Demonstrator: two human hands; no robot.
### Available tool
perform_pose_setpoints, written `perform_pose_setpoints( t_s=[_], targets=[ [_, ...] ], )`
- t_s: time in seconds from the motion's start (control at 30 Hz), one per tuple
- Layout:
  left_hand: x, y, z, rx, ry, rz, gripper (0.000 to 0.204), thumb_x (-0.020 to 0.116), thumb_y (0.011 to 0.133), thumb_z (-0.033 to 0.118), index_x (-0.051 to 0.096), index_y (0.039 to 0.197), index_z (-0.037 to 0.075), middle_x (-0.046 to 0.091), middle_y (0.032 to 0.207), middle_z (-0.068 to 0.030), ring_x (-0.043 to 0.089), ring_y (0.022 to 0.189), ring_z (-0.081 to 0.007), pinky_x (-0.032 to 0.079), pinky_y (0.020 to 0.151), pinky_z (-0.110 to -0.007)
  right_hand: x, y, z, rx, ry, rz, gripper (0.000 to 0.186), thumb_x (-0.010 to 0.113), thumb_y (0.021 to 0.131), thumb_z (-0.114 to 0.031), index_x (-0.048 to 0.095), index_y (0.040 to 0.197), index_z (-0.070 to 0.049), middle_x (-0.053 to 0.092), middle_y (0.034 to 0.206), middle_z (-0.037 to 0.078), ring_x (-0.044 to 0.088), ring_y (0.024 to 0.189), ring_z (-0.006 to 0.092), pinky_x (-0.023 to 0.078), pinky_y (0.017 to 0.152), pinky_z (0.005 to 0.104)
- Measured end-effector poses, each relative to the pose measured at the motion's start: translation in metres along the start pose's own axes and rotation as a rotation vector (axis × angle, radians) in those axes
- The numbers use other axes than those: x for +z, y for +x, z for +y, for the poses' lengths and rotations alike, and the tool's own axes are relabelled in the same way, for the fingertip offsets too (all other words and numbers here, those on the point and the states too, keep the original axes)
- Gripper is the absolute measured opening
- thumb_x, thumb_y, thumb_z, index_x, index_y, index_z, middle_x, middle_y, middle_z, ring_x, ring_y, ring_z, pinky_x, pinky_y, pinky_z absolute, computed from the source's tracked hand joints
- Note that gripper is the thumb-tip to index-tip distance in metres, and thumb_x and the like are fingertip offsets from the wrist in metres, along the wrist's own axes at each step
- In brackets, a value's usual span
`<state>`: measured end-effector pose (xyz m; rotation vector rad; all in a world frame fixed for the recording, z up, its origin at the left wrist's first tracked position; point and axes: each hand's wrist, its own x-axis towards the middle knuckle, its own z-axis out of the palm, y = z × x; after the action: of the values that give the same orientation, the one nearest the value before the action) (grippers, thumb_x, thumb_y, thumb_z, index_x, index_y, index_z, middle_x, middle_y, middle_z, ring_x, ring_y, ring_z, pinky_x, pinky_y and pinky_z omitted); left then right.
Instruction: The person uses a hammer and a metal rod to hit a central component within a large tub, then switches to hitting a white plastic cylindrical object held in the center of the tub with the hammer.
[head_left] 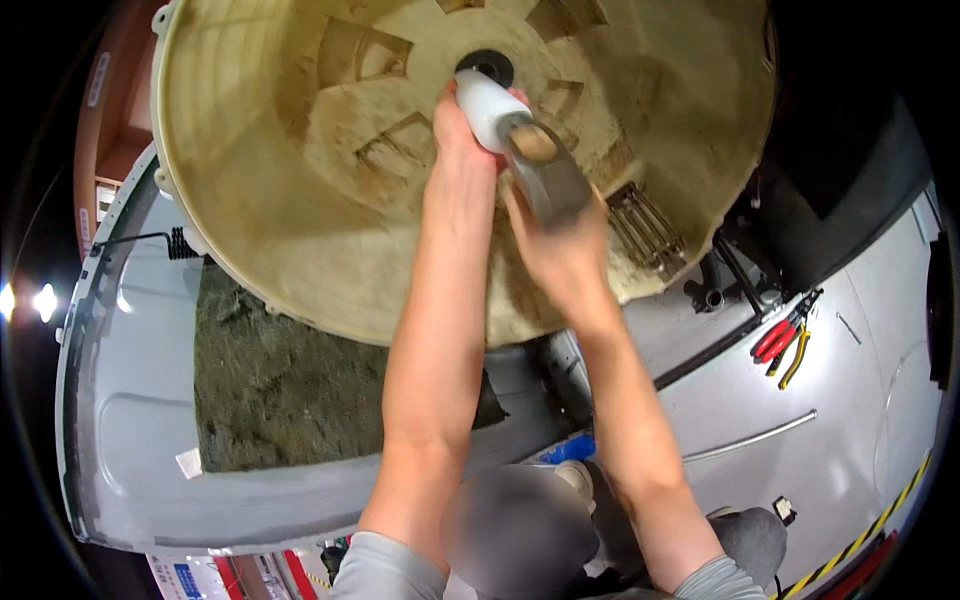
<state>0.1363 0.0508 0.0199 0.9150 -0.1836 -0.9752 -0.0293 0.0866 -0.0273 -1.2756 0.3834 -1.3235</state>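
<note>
My left hand (458,130) is wrapped round a white cylinder (488,108) that looks like plastic. Its far end meets the black ring (487,66) at the centre of a big yellowed plastic washing machine tub (330,240). In my right hand (568,255) is a hammer; its grey metal head (550,185), with the wooden handle end showing in the eye, is slightly blurred. The head's far end is against or just off the near end of the cylinder; I cannot tell which. The rest of the handle is hidden.
Below the tub stands a grey washing machine cabinet (140,430) with a dark felt-like mat (290,400). Red-handled pliers (775,342), yellow-handled pliers (795,360) and a metal rod (755,436) lie on the floor at right. A black panel (850,200) stands beside the tub.
</note>
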Motion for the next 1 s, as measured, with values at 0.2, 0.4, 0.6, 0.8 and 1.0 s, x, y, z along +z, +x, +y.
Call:
perform_pose_setpoints(
  t_s=[0.2,0.4,0.6,0.8,1.0],
  targets=[
    [0.002,-0.008,-0.007,0.088,0.032,0.047,0.04,0.03,0.091,0.038,0.042,0.106,0.003,0.054,0.085,-0.0156,0.056,0.072,-0.0274,0.052,0.064,-0.04,-0.023,-0.037,-0.007,0.423,0.151,0.068,0.021,0.059,0.078,-0.019,0.057,0.079,0.001,0.056,0.061,0.004,0.052,0.054,0.0136,0.042,0.05,0.0293],
    [0.021,-0.032,-0.05,0.149,-0.042,0.188,0.037,0.034,0.09,0.039,0.042,0.106,0.008,0.051,0.091,-0.0127,0.055,0.074,-0.0291,0.051,0.062,-0.042,-0.073,-0.086,-0.041,0.803,0.378,0.273,0.015,0.057,0.083,-0.016,0.052,0.074,-0.005,0.044,0.053,-0.001,0.039,0.042,0.0074,0.031,0.038,0.0223],
    [0.023,-0.055,-0.146,-0.11,-0.253,0.165,0.04,0.039,0.088,0.042,0.038,0.112,0.009,0.05,0.091,-0.0138,0.054,0.072,-0.0311,0.05,0.061,-0.046,-0.127,-0.091,-0.039,0.652,0.277,0.517,0.017,0.058,0.079,-0.015,0.046,0.071,-0.005,0.036,0.05,0.0,0.033,0.038,0.0095,0.029,0.037,0.024],
    [0.019,-0.065,-0.159,-0.118,-0.193,0.124,0.047,0.04,0.088,0.043,0.034,0.12,0.009,0.047,0.102,-0.0152,0.053,0.084,-0.0342,0.049,0.067,-0.048,-0.152,-0.096,-0.067,0.552,0.17,0.502,0.018,0.062,0.078,-0.014,0.046,0.076,-0.006,0.037,0.053,-0.001,0.033,0.039,0.0076,0.029,0.036,0.0224],
    [0.045,-0.083,-0.14,-0.041,-0.237,-0.011,0.048,0.039,0.088,0.042,0.033,0.119,0.006,0.049,0.097,-0.0182,0.055,0.077,-0.0348,0.049,0.066,-0.048,-0.145,-0.079,-0.113,0.336,0.098,0.43,0.02,0.064,0.076,-0.014,0.046,0.075,-0.006,0.041,0.054,0.001,0.038,0.041,0.0086,0.033,0.038,0.0222]
  ],
)
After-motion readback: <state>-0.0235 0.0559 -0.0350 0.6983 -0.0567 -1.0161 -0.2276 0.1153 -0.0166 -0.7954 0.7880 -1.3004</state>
